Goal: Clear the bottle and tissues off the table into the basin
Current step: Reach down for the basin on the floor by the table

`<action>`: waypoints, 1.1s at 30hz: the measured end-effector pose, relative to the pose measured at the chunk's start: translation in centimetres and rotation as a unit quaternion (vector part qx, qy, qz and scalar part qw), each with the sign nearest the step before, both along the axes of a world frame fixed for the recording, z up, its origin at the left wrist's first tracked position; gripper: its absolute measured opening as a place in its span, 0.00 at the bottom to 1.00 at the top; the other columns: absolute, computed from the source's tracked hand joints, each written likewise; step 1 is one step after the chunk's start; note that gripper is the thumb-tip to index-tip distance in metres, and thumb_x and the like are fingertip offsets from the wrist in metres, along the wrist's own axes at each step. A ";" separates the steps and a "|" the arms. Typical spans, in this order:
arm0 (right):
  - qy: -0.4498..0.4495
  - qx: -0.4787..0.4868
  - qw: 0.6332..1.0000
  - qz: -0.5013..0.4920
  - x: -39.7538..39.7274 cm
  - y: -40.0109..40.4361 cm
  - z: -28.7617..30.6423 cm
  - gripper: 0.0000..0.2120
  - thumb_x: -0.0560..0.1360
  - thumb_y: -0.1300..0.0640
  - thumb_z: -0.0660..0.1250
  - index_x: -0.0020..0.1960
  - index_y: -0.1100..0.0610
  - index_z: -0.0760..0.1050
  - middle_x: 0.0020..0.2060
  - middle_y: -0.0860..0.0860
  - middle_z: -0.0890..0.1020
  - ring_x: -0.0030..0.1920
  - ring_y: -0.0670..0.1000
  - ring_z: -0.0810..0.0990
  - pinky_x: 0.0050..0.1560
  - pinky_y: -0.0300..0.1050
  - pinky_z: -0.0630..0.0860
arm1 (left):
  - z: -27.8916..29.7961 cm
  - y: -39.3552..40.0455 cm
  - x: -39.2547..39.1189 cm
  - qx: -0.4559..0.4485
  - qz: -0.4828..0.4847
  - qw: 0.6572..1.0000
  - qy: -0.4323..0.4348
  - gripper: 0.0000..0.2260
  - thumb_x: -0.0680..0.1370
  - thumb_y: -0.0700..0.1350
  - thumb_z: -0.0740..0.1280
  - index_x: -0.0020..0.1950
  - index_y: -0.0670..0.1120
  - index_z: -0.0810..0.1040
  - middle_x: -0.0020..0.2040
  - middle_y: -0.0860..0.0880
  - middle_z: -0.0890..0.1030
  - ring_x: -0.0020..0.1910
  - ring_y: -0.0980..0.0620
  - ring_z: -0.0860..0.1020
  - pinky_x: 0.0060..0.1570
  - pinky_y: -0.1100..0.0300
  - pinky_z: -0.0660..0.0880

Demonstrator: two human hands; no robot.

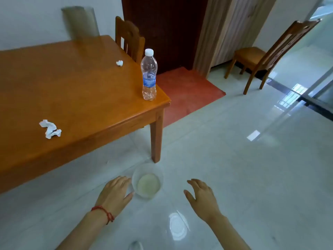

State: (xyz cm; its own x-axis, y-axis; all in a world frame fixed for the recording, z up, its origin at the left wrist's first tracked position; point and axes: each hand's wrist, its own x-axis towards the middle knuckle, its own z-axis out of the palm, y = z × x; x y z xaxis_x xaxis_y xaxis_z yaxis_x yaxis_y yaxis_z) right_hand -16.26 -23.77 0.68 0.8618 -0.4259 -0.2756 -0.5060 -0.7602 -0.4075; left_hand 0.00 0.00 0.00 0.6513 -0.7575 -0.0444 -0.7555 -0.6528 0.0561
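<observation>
Bottle (pixel 149 74), blue label, lettering unreadable

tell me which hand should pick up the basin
Left, probably. The left hand is open at the basin rim, on the table side; the right hand, also open, is clearly apart from it.
</observation>
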 end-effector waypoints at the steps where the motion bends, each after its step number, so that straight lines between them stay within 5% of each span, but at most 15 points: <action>1: 0.006 0.012 1.000 -0.011 0.7 0.0 -0.9 0.60 0.52 0.25 0.19 0.69 0.53 0.63 0.69 0.50 0.69 0.70 0.51 0.64 0.71 0.46 0.58 | -0.9 -0.2 0.8 -0.012 0.003 1.000 0.009 0.19 0.64 0.57 0.59 0.40 0.48 0.84 0.38 0.53 0.85 0.37 0.56 0.84 0.34 0.63 0.79; 7: 0.020 0.029 0.998 -0.053 5.0 1.4 -6.2 0.51 0.61 0.25 0.30 0.68 0.54 0.65 0.67 0.51 0.71 0.69 0.52 0.66 0.70 0.47 0.60 | -7.8 0.6 4.9 0.023 -0.004 0.998 0.066 0.22 0.65 0.56 0.54 0.42 0.47 0.84 0.40 0.51 0.86 0.40 0.54 0.84 0.36 0.60 0.80; 13: 0.039 0.049 0.996 -0.066 7.9 3.2 -10.8 0.31 0.72 0.39 0.47 0.66 0.56 0.68 0.65 0.54 0.73 0.67 0.55 0.69 0.68 0.50 0.63 | -11.8 -0.4 7.1 0.061 -0.013 0.990 0.124 0.23 0.65 0.56 0.54 0.42 0.46 0.84 0.40 0.50 0.86 0.40 0.53 0.84 0.35 0.62 0.79; 24: 0.066 0.062 0.994 -0.058 10.7 1.4 -21.7 0.33 0.71 0.39 0.44 0.65 0.57 0.69 0.64 0.54 0.74 0.65 0.56 0.71 0.66 0.51 0.65 | -21.6 -2.0 10.0 0.117 0.019 0.977 0.175 0.23 0.67 0.54 0.56 0.46 0.42 0.83 0.45 0.44 0.85 0.44 0.46 0.84 0.39 0.54 0.80; 28: 0.076 0.089 0.991 -0.072 11.6 0.3 -27.3 0.20 0.78 0.50 0.58 0.67 0.56 0.66 0.66 0.53 0.72 0.67 0.55 0.68 0.67 0.49 0.63 | -27.0 -2.3 10.8 0.122 0.042 0.977 0.173 0.22 0.68 0.54 0.56 0.48 0.42 0.82 0.47 0.44 0.85 0.46 0.46 0.84 0.40 0.53 0.80; 33: 0.086 0.120 0.984 -0.100 12.7 -0.4 -34.3 0.20 0.78 0.52 0.58 0.68 0.56 0.65 0.67 0.54 0.71 0.67 0.55 0.67 0.68 0.50 0.65 | -33.9 -2.3 11.4 0.056 0.141 0.955 0.253 0.25 0.74 0.51 0.61 0.65 0.38 0.71 0.67 0.38 0.72 0.68 0.41 0.69 0.67 0.50 0.65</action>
State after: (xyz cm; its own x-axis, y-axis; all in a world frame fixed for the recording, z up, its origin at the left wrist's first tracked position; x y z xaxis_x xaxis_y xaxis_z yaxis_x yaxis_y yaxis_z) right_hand -3.60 -24.17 -33.60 0.6992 -0.4861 -0.5243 -0.7128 -0.5308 -0.4585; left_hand 11.41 -2.32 -33.93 0.7021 -0.5275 -0.4782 -0.4433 -0.8495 0.2863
